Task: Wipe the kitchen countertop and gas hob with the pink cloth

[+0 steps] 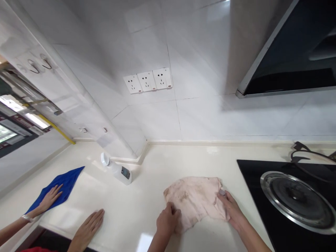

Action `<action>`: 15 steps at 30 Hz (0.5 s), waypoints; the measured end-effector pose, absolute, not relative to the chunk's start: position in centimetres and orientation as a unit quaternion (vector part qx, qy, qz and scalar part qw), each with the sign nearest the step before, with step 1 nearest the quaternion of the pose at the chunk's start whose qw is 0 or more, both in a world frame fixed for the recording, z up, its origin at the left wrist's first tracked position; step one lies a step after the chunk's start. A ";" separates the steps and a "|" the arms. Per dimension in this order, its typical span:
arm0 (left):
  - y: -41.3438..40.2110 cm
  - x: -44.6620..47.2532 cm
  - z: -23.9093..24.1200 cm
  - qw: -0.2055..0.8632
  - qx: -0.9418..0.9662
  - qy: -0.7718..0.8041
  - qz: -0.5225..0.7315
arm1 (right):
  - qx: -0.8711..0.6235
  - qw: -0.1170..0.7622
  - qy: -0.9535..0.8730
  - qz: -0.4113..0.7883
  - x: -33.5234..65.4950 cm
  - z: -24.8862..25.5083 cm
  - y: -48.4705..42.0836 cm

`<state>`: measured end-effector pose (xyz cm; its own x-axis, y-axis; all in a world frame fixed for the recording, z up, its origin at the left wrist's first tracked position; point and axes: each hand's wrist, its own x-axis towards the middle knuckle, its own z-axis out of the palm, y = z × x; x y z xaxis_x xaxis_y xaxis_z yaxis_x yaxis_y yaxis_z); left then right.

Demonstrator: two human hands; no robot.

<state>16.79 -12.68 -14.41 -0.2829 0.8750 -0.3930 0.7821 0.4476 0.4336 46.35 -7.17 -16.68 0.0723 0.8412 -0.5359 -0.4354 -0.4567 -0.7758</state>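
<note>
A stained pale pink cloth (195, 199) lies spread on the cream countertop (147, 175), just left of the stove. My left hand (168, 219) rests on its near left edge with the fingers curled into the fabric. My right hand (231, 209) lies on the cloth's right edge, fingers pressed together and pinching the fabric at its corner.
A black cooktop (252, 182) with a round metal burner (298, 199) lies to the right. A white bottle (118, 170) lies on its side near the wall corner. At the left another person's hand (49, 198) presses a blue cloth (64, 182); their other hand (88, 227) lies flat on the counter.
</note>
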 end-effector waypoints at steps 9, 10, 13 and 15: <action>-12.5 15.3 -14.7 0.328 0.494 0.803 0.069 | -0.541 0.497 -0.184 0.654 43.9 -13.8 -7.1; -12.4 15.2 -14.9 0.338 0.488 0.801 0.082 | -0.532 0.493 -0.188 0.662 42.9 -12.8 -7.0; -12.4 14.7 -15.3 0.392 0.461 0.784 0.136 | -0.488 0.472 -0.221 0.700 39.3 -9.0 -6.9; -12.6 14.2 -15.4 0.440 0.431 0.768 0.174 | -0.451 0.456 -0.248 0.726 36.6 -6.3 -7.1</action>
<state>14.23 -12.59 -15.43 -0.2408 0.8151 -0.5269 0.5093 0.5683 0.6463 36.63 -7.08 -6.31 -0.1769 0.8861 -0.4285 -0.4385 -0.4607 -0.7717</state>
